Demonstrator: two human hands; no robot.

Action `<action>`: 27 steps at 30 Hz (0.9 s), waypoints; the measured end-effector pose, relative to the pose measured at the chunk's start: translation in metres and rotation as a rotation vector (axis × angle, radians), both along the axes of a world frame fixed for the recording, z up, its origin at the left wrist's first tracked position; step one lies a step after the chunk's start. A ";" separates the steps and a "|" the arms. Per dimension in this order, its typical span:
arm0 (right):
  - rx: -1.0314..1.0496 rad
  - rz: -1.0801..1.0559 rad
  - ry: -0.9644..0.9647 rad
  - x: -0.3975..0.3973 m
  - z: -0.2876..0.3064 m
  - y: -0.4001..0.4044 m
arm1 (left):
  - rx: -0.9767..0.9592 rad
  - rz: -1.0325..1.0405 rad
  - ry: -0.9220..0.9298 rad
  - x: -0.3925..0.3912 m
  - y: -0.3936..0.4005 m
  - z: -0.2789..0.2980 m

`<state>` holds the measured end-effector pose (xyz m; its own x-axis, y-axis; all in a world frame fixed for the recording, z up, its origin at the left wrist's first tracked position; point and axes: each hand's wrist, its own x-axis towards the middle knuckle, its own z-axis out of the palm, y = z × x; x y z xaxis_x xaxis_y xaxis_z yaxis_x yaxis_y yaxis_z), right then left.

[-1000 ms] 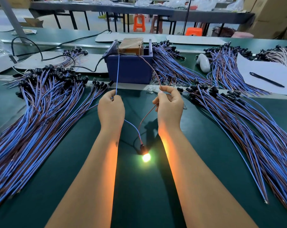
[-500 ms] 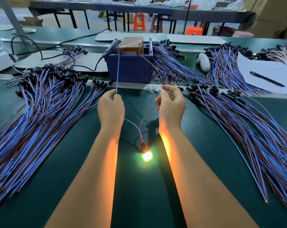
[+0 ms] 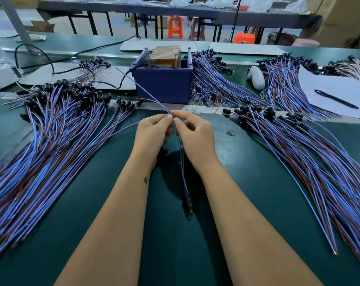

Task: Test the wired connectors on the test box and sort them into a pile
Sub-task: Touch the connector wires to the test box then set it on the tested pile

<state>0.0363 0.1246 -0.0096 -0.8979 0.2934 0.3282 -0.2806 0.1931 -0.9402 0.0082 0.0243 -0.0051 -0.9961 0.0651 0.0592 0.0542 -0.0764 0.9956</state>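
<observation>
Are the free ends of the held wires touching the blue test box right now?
Apart. The head view shows the wire ends raised left of the blue test box, with green table visible between them.

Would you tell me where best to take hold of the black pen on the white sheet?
Probably at mid-barrel, coming from above. The black pen lies flat and slanted on the white sheet with bare paper on both long sides, so finger and thumb can close across its thin barrel. The right hand is nearer.
</observation>
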 end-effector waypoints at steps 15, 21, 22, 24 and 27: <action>-0.252 0.434 -0.083 0.003 0.002 0.005 | 0.464 0.004 -0.054 -0.002 -0.008 0.005; -0.710 0.301 0.018 -0.004 0.005 0.014 | 0.199 -0.117 0.062 0.005 -0.005 0.002; -0.764 0.261 0.044 -0.004 0.006 0.018 | 0.120 -0.159 0.111 0.008 0.000 0.002; -0.874 0.220 0.079 -0.004 0.008 0.024 | 0.061 -0.285 0.150 0.013 0.008 -0.001; -0.874 0.128 0.040 -0.004 0.010 0.029 | -0.104 -0.395 0.156 0.017 0.015 -0.005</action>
<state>0.0322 0.1535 0.0008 -0.9337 0.3521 0.0654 -0.2865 -0.6250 -0.7261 0.0247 0.0390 -0.0103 -0.8730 0.4532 0.1802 0.1913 -0.0218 0.9813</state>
